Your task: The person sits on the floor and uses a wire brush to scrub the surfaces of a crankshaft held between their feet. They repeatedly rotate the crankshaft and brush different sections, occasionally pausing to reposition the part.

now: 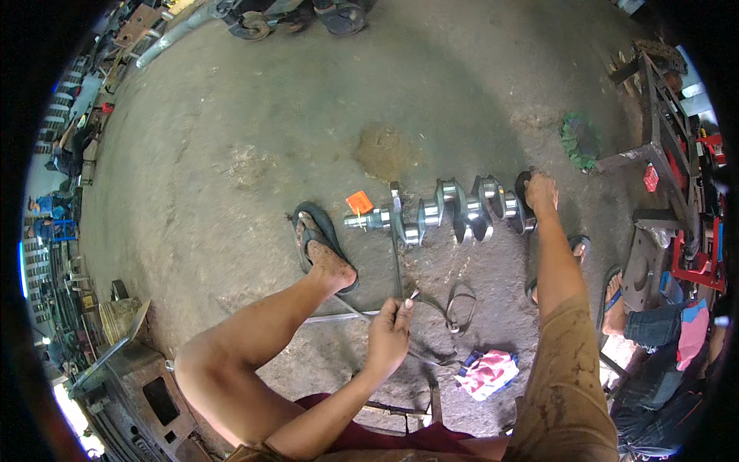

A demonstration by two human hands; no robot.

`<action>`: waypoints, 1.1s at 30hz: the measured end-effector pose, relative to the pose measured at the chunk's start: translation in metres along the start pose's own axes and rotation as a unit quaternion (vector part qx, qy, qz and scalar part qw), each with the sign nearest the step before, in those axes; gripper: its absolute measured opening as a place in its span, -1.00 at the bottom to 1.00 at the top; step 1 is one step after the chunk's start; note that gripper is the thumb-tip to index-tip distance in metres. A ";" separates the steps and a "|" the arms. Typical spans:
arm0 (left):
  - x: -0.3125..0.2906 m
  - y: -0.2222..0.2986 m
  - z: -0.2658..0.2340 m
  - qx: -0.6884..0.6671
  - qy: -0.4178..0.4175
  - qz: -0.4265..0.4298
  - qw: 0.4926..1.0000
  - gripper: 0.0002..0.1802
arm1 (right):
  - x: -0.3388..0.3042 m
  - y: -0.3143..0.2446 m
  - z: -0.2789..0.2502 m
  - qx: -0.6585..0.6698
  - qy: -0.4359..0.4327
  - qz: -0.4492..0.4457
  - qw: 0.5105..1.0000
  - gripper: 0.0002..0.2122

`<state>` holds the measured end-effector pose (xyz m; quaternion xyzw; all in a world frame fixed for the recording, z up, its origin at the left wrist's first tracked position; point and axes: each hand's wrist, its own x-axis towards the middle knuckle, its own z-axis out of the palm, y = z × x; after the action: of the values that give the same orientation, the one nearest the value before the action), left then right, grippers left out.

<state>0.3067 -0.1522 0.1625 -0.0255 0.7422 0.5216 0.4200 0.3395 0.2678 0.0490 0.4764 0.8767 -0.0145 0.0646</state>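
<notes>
A metal crankshaft (454, 212) lies on the floor in front of me, its journals shiny and an orange tag (359, 202) tied near its left end. At its right end my right hand (541, 192) is closed over a dark round piece. My left hand (389, 335) is closer to me, thumb and fingers pinched, with a small pale tip showing beyond them. A thin dark strap (397, 266) runs from the crankshaft's left part down to that hand. More strap (454, 327) lies in loose loops beside it. What the fingers cover is hidden.
A pink and white rag (489, 373) lies on the floor near me. My left foot (327, 258) in a dark flip-flop is left of the crankshaft. Another person's foot (613, 308) is at the right, below a metal frame (654, 131). Machinery (146, 393) stands lower left.
</notes>
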 end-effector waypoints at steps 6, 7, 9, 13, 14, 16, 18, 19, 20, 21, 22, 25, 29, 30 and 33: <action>-0.006 -0.006 0.016 -0.199 -0.008 -0.031 0.979 -0.68 | -0.171 -0.048 -0.005 0.331 0.044 0.131 0.933 -0.66; -0.005 -0.006 0.017 -0.228 -0.007 -0.057 0.972 -0.69 | -0.219 -0.075 0.002 0.361 0.025 0.167 0.917 -0.62; -0.003 -0.009 0.015 -0.298 -0.018 -0.058 0.953 -0.72 | -0.299 -0.122 0.013 0.569 -0.219 0.260 0.748 -0.67; 0.000 -0.021 -0.001 -0.323 -0.060 -0.055 0.943 -0.73 | -0.370 -0.169 0.018 0.872 -0.358 0.210 0.260 -0.72; 0.001 -0.024 -0.006 -0.334 -0.060 -0.027 0.940 -0.73 | -0.372 -0.175 0.013 0.887 -0.327 0.209 0.251 -0.74; 0.002 -0.029 -0.013 -0.321 -0.057 -0.059 0.944 -0.74 | -0.368 -0.176 -0.001 0.864 -0.354 0.232 0.272 -0.76; 0.003 -0.032 -0.013 -0.301 -0.065 -0.050 0.950 -0.74 | -0.363 -0.173 -0.019 0.851 -0.362 0.237 0.297 -0.73; 0.004 -0.034 -0.012 -0.285 -0.054 -0.058 0.955 -0.74 | -0.365 -0.170 -0.027 0.833 -0.370 0.259 0.319 -0.70; 0.004 -0.036 -0.011 -0.273 -0.061 -0.064 0.958 -0.74 | -0.367 -0.168 -0.033 0.806 -0.350 0.262 0.399 -0.69; 0.003 -0.039 -0.010 -0.257 -0.062 -0.070 0.962 -0.73 | -0.372 -0.163 -0.039 0.776 -0.341 0.255 0.465 -0.68; 0.001 -0.043 -0.010 -0.242 -0.074 -0.085 0.964 -0.72 | -0.379 -0.161 -0.042 0.742 -0.337 0.248 0.524 -0.66; -0.005 -0.051 -0.018 -0.056 0.002 0.033 0.998 -0.67 | -0.399 -0.147 -0.042 0.660 -0.310 0.227 0.646 -0.67; -0.003 -0.019 -0.036 0.106 0.109 0.326 0.933 -0.68 | -0.423 -0.135 -0.029 0.662 -0.288 0.248 0.646 -0.73; 0.001 0.001 -0.039 0.107 0.117 0.395 0.905 -0.69 | -0.425 -0.135 -0.024 0.667 -0.289 0.252 0.638 -0.74; 0.020 0.094 -0.038 0.100 0.126 0.459 0.874 -0.72 | -0.408 -0.148 -0.011 0.704 -0.321 0.285 0.566 -0.79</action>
<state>0.2266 -0.1315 0.2241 0.2951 0.7651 0.5712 0.0363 0.4336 -0.1520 0.1065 0.5602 0.3294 -0.7599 -0.0134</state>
